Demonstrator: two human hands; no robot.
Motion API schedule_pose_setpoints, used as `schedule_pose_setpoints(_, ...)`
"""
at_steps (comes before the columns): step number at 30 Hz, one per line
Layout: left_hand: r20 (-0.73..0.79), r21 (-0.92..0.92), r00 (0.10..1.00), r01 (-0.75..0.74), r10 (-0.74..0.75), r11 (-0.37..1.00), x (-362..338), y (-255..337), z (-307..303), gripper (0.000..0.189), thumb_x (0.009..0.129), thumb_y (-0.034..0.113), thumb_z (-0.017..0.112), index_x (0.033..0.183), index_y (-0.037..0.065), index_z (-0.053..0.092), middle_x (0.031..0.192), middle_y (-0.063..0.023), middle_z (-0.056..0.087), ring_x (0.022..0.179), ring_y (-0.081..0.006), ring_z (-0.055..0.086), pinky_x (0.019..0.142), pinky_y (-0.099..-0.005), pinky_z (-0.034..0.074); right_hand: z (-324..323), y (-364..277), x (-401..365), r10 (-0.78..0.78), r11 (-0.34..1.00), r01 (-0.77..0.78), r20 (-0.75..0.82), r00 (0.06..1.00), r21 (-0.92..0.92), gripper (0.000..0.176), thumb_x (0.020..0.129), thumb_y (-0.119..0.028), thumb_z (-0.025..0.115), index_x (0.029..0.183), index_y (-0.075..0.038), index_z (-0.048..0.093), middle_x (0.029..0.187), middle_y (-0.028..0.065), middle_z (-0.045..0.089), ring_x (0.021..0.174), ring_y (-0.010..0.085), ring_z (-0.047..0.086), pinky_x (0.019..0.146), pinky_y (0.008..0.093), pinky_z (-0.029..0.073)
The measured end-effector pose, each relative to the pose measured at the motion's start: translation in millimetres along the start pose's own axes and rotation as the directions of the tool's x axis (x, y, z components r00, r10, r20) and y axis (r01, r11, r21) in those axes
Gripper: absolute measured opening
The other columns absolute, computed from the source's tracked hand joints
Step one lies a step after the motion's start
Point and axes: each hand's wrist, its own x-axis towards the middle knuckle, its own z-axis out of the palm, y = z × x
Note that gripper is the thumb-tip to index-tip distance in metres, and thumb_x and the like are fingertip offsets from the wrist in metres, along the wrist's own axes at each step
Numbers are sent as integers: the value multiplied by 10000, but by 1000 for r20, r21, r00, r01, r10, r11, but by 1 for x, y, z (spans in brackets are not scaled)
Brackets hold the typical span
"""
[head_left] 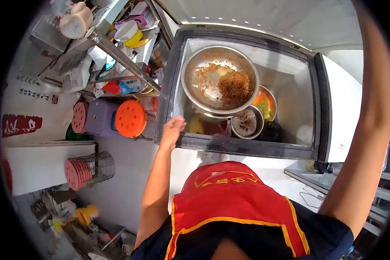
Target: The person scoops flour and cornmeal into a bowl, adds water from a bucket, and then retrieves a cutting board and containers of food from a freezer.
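Observation:
My left hand [173,130] is at the front left corner of a chest freezer, its fingers curled over the dark freezer rim [242,147]. My right arm reaches up along the right side past the raised freezer lid [264,13]; the hand itself is out of the picture. Inside the freezer, a large steel bowl [195,93] holds a brown shredded food [235,88] heaped to one side. Below and right of it are a smaller steel pot [260,125] with frosty contents and another bowl [273,102] with orange and green food.
A dark bag [271,131] lies beside the pot in the freezer. On the left are an orange stool [130,118], a purple stool [100,118] and a cluttered metal shelf [121,47]. A wire basket [102,167] stands by stacked pink stools [77,174].

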Motion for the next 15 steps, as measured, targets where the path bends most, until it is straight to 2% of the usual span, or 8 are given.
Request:
schedule_pose_setpoints(3, 30, -79, 985, 173, -171, 982, 57, -27, 22, 369, 802, 280, 607, 1024, -6, 534, 922, -77, 575, 858, -189, 564, 800, -284, 445, -5, -1, -19, -76, 997, 76, -54, 996, -2, 426, 838, -360, 451, 840, 51, 563, 855, 212, 553, 824, 308, 511, 759, 365, 382)
schedule_pose_setpoints(4, 51, -69, 965, 262, -259, 963, 80, -40, 25, 440, 756, 306, 660, 1035, -1, 515, 954, -84, 558, 880, -203, 550, 824, -296, 432, -12, -9, -27, -91, 996, 91, -53, 994, -13, 409, 844, -344, 447, 843, 50, 556, 871, 210, 542, 843, 302, 499, 773, 360, 372)
schedule_pose_setpoints(5, 65, -163, 938, 346, -340, 924, 98, -47, 32, 521, 728, 318, 688, 1075, -7, 476, 1037, -102, 514, 959, -214, 500, 873, -314, 399, -18, -16, -35, -110, 994, 108, -53, 993, -23, 393, 851, -328, 444, 845, 50, 550, 887, 209, 530, 862, 297, 486, 787, 355, 361)
schedule_pose_setpoints(7, 100, -371, 863, 495, -496, 786, 136, -64, 44, 539, 729, 311, 690, 1100, 1, 452, 1099, -110, 468, 1038, -230, 435, 923, -337, 358, -25, -11, -44, -235, 972, 235, -51, 971, -8, 333, 858, -285, 447, 853, 38, 525, 845, 177, 510, 856, 284, 474, 787, 339, 354)
schedule_pose_setpoints(9, 136, -407, 885, 460, -445, 789, 157, -80, 51, 556, 716, 314, 702, 1114, 16, 453, 1089, -96, 460, 1006, -226, 436, 896, -349, 370, -20, 1, -44, -250, 961, 240, -69, 966, -134, 316, 860, -272, 448, 857, 37, 510, 839, 168, 500, 845, 282, 471, 780, 333, 356)
schedule_pose_setpoints(13, 228, -542, 878, 474, -421, 694, 171, -89, 60, 621, 704, 324, 711, 1174, 35, 425, 1133, -98, 441, 1050, -244, 416, 926, -384, 343, -29, -3, -54, -107, 989, 106, -6, 994, -101, 322, 872, -288, 443, 915, 23, 515, 913, 136, 502, 830, 233, 477, 764, 322, 368)
schedule_pose_setpoints(14, 248, -528, 881, 472, -403, 706, 179, -97, 59, 654, 707, 323, 709, 1212, 49, 398, 1147, -97, 433, 1071, -254, 397, 962, -393, 301, -29, -8, -59, -132, 989, 130, -22, 991, -74, 333, 873, -297, 442, 923, 22, 518, 916, 132, 504, 828, 227, 477, 760, 320, 371)
schedule_pose_setpoints(15, 229, -498, 883, 468, -410, 730, 167, -76, 63, 663, 709, 331, 705, 1222, 51, 391, 1189, -102, 408, 1096, -264, 375, 988, -411, 263, -28, -15, -65, -156, 987, 154, -39, 987, -47, 343, 873, -307, 442, 931, 21, 520, 919, 129, 505, 827, 222, 478, 756, 317, 374)
